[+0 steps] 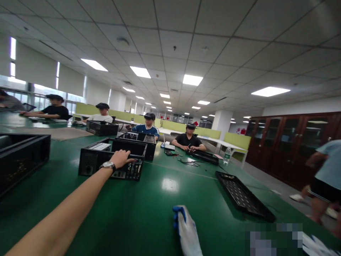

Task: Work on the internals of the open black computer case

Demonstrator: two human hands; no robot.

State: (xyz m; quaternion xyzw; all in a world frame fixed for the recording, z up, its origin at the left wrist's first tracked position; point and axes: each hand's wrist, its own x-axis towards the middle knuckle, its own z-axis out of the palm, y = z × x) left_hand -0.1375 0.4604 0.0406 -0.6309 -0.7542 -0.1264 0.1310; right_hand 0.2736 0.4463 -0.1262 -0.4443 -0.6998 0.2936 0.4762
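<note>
Left hand (121,158) grips boxy black metal case (112,158) — glossy green table (149,213).

Green table (149,213) with open computer cases (112,158), black perforated panel (243,195), white glove (188,233).

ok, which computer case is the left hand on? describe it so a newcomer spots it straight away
On the long green table, look left of centre, where several open black cases sit in a group. It is the nearest one in that group, the computer case, with the left hand and its wristwatch on its top edge. Unlike its neighbours, its port-lined rear panel faces the camera.
</note>
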